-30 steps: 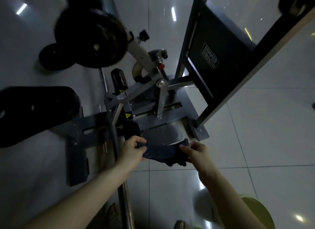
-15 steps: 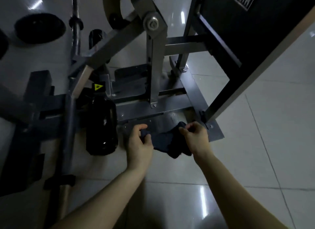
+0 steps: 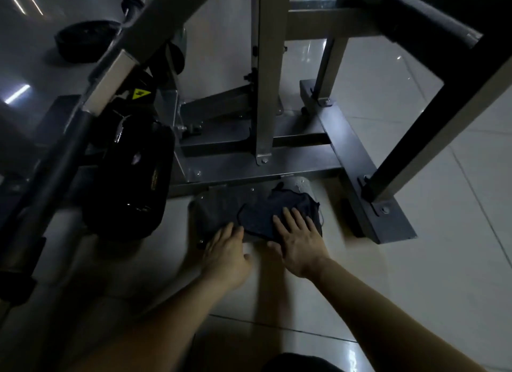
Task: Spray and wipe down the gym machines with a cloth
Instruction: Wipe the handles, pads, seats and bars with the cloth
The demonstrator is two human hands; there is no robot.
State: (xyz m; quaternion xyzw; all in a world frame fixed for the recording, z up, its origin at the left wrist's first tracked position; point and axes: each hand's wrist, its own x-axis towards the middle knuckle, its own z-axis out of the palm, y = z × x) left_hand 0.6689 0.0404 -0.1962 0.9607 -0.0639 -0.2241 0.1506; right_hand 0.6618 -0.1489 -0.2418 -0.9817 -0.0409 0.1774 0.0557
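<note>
Covering part of the cloth, flat right hand; footplate murky.

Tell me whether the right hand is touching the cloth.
Touching. The head view shows the right hand lying flat on the cloth, fingers overlapping it.

One view only, worn on the head. It faces forward and steeply down at the tiled floor, close in on the base of a gym machine. The left forearm enters from the lower left and the right forearm from the lower right. They converge just below centre, at a dark cloth on the foot plate. The lens is wide-angle: the steel upright and a black frame bar loom large and splay toward the top edge. A weight plate lies far upper left. Light is dim and the edges are soft.
</note>
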